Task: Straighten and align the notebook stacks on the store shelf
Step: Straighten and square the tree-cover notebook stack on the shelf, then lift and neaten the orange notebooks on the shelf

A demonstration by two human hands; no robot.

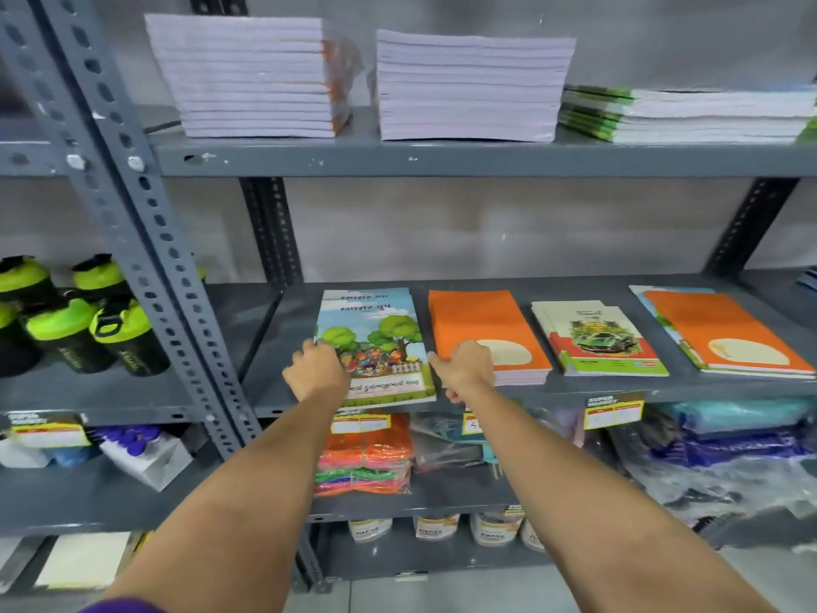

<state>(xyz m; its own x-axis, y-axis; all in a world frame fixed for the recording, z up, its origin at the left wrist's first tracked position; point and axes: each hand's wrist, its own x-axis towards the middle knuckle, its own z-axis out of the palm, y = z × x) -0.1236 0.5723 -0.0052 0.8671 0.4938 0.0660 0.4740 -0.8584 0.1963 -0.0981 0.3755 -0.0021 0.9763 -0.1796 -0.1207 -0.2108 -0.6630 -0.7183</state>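
A stack of notebooks with a tree-and-children cover (376,334) lies on the middle grey shelf (274,338), its front edge overhanging the shelf lip. My left hand (316,373) grips its left edge and my right hand (464,367) presses its right edge, so both hold the stack. To the right lie an orange notebook stack (482,325), a green-car notebook stack (597,338) and another orange stack (725,334), which sits skewed on blue-covered books. On the upper shelf stand two tall white-edged stacks (247,77) (473,86) and a lower green-edged stack (689,115).
Green-lidded black shaker bottles (66,320) fill the left bay behind the perforated upright (146,241). Price tags (614,411) hang from the shelf lip. Below are coloured packets (367,457), plastic-wrapped goods (729,457) and small tubs (437,526).
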